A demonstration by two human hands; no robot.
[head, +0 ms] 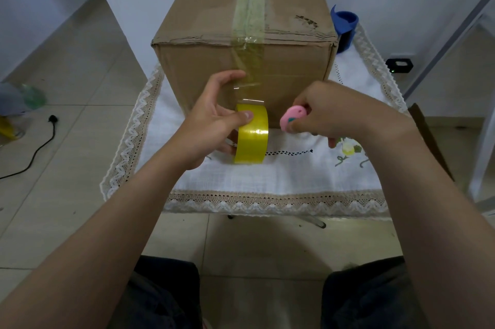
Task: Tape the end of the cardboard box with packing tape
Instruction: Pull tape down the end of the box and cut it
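Sitting on the cloth-covered table [281,176] is the cardboard box [211,66], its near end facing the person, with a tape strip [250,55] running down from the top seam and over that end. Holding the yellow tape roll [253,138] just below is the left hand [211,125], thumb pinching its face, probably keeping the strip taut. Closing around a small pink cutter [290,120] is the right hand [334,111], just beside the roll, likely lining up the cut. Blue cup [344,26] is sitting behind the box
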